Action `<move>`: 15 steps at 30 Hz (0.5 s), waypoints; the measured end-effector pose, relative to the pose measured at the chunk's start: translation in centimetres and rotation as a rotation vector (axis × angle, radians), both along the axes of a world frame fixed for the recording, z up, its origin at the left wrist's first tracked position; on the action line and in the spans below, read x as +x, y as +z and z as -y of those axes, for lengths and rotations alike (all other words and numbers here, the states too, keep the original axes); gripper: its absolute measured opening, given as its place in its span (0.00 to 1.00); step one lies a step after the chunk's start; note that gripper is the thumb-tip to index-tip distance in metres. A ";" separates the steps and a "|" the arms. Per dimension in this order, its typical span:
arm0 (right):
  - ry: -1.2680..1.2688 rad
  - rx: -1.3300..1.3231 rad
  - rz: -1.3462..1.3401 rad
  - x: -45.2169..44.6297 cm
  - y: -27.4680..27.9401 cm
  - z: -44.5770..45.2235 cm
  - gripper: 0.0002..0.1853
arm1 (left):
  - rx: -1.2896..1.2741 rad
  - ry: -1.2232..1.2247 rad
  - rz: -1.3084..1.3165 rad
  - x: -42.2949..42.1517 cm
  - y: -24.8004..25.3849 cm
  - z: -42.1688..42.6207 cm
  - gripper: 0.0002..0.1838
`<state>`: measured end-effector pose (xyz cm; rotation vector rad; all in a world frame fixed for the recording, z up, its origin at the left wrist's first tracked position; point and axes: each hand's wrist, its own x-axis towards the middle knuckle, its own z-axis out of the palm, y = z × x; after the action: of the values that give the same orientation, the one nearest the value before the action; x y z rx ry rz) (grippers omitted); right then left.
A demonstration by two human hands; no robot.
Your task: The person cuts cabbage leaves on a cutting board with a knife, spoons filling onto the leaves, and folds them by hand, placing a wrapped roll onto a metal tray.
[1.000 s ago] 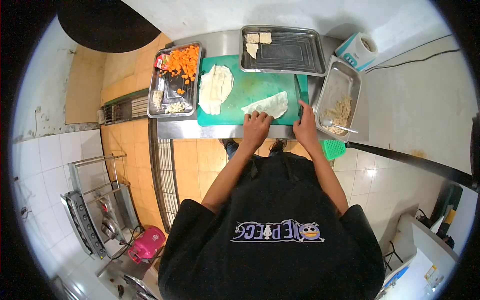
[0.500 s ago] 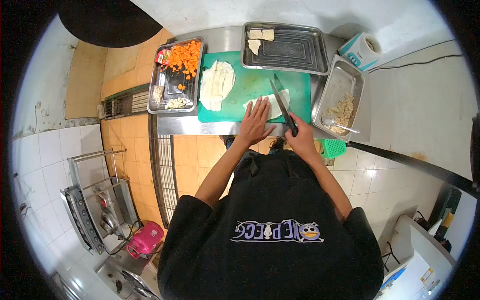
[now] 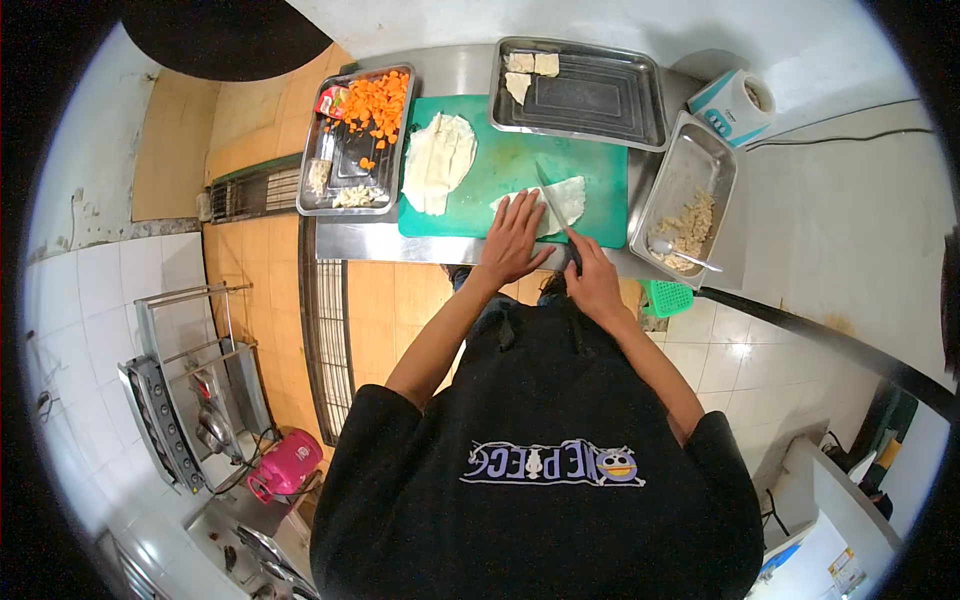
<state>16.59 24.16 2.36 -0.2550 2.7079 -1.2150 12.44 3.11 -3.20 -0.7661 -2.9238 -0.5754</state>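
"Two bare hands are at work by that flat green plastic cutting board (image 3: pixel 510 155). What's the left one doing?"

"The left hand (image 3: pixel 513 243) lies flat, palm down, fingers stretched out and thumb stuck out sideways. Its fingers rest on a thin, pale, floury sheet (image 3: pixel 570 202), on the board's near side, right of the middle."

"And the other?"

"The right hand (image 3: pixel 595 277) is curled around the black handle of a long steel knife (image 3: pixel 555 207), at the board's near edge. The blade slants across the pale sheet, just beside the left hand's fingers. From where I'm standing, I can't tell whether it's cut through."

"What else is on the board?"

"One larger, folded white sheet (image 3: pixel 438 165), over on the left part. Just beside the board's left edge sits a shallow rectangular steel tray (image 3: pixel 345 148) with chopped orange pieces (image 3: pixel 375 105) in it."

"And at the far edge?"

"A dark, ridged metal tray (image 3: pixel 600 95) holding three flat cream pieces (image 3: pixel 546 64). Off the board's right edge there's a deep silvery pan (image 3: pixel 700 155) with a crumbly beige heap (image 3: pixel 692 222) and a metal spoon (image 3: pixel 695 262)."
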 end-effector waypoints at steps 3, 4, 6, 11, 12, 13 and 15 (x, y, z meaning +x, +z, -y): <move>-0.034 -0.019 -0.024 -0.3 -0.3 -0.5 0.32 | 0.004 0.025 -0.040 -0.5 0.7 -0.4 0.45; -0.054 -0.010 -0.009 -0.4 -0.4 -0.7 0.33 | -0.003 0.035 -0.063 -0.7 1.1 -0.6 0.44; -0.080 -0.034 -0.004 -0.5 -0.6 -0.9 0.33 | -0.040 0.049 -0.068 -1.2 1.5 -1.0 0.43; -0.182 -0.025 -0.024 -0.9 -1.7 -2.1 0.32 | -0.093 0.088 -0.100 -2.7 2.6 -1.6 0.33; -0.218 -0.025 -0.062 -1.1 -1.8 -2.3 0.32 | -0.099 0.114 -0.072 -3.3 2.6 -1.7 0.28; -0.254 -0.025 -0.099 -1.2 -1.9 -2.5 0.31 | -0.105 0.139 -0.042 -3.8 2.6 -1.9 0.23; -0.261 0.007 -0.083 -1.3 -2.1 -2.5 0.32 | -0.121 0.158 -0.033 -5.1 2.6 -2.2 0.21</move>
<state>15.29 26.67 0.28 0.0539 2.8875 -1.2848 7.33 5.28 -0.64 -0.5426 -2.9749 -0.3721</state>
